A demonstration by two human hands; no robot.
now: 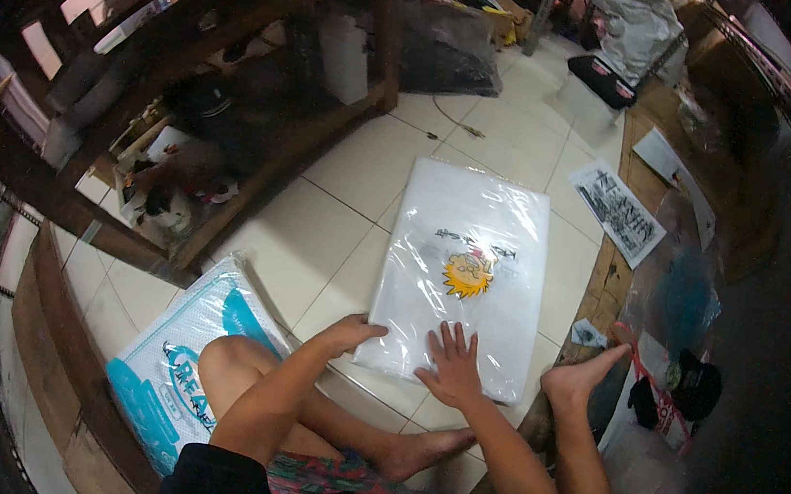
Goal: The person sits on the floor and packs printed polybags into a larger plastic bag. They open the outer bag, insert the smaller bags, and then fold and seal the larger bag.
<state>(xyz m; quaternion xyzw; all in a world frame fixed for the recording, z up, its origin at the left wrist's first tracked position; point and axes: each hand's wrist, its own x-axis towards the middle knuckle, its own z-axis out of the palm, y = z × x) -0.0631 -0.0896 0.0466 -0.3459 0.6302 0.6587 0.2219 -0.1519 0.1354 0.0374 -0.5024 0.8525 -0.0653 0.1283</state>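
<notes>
Teal and white, a plastic-wrapped packet (pixel 142 413) lies at left. Next, the left hand (pixel 347 332) meets the near-left edge of a clear-bagged white printed pack (pixel 463 214) on the tiled floor (pixel 317 248); whether it clamps, I can't tell. Apart from it, the right hand (pixel 455 366) spreads flat on top. I judge the pack light, soft, slippery, best held by both sides. Farther right, a grey sack (pixel 630 25) hides its contents.

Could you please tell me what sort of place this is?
Perhaps a packing or storage room: a plastic-wrapped white bundle lies on floor tiles, with a blue-and-white package at left and a printed sheet at right.
</notes>
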